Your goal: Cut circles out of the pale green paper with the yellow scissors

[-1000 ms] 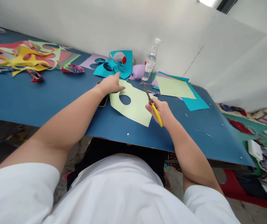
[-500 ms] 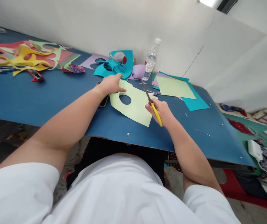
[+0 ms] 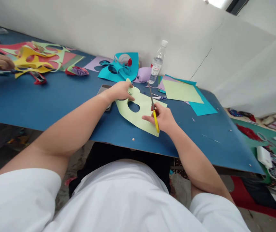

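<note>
Your left hand (image 3: 121,91) sits with thumb and forefinger parted at the upper left edge of the pale green sheet (image 3: 145,105) mid-frame, though I cannot tell whether they pinch it, and your right hand (image 3: 165,118) holds the yellow-handled scissors (image 3: 155,120) over its right side. A hard tug beside the oval opening (image 3: 134,106) could tear the paper, and pushing the scissors toward the top of the frame might knock the water bottle (image 3: 156,66). The tabletop (image 3: 32,103) offers room at left-centre, but its front edge runs close below the sheet.
</note>
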### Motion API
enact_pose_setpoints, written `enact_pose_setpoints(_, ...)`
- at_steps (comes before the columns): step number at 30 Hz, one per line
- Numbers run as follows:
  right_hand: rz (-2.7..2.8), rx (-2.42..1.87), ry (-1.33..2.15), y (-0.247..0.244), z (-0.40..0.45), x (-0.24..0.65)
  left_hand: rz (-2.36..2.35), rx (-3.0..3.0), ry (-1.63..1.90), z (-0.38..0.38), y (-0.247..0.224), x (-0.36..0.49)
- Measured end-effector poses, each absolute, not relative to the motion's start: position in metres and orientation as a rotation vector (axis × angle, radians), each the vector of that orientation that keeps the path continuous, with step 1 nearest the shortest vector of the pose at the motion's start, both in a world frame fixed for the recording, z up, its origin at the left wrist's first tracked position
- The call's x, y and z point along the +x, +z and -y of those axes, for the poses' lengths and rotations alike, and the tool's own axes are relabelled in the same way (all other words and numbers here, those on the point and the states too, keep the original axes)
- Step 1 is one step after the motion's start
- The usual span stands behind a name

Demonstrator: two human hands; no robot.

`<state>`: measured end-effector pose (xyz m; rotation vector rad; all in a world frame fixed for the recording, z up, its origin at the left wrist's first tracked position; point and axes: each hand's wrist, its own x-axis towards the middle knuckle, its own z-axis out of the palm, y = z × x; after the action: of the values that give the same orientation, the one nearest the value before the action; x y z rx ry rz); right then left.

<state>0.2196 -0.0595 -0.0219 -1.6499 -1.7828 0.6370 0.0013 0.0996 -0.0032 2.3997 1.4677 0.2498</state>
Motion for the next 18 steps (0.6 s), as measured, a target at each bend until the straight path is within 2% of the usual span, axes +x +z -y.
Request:
enact_pose_setpoints(3, 1.674, -1.544, 0.74, -0.023, 0.063, 0.215, -1.388, 2.343, 0.249, -0.093, -0.001, 0.005)
enact_pose_setpoints(9, 1.59, -1.603, 0.641, -0.022, 0.057, 0.223, -1.142, 2.309, 0.225, -0.08, -0.001, 0.013)
enact_pose_setpoints(13, 1.598, -1.651, 0.609, -0.021, 0.054, 0.227, -1.289, 2.438, 0.41, -0.091, -0.008, 0.012)
enact_pose_setpoints(18, 1.603, -1.661, 0.595, -0.022, 0.054, 0.227, -1.44, 2.45, 0.43, -0.113, -0.019, 0.01)
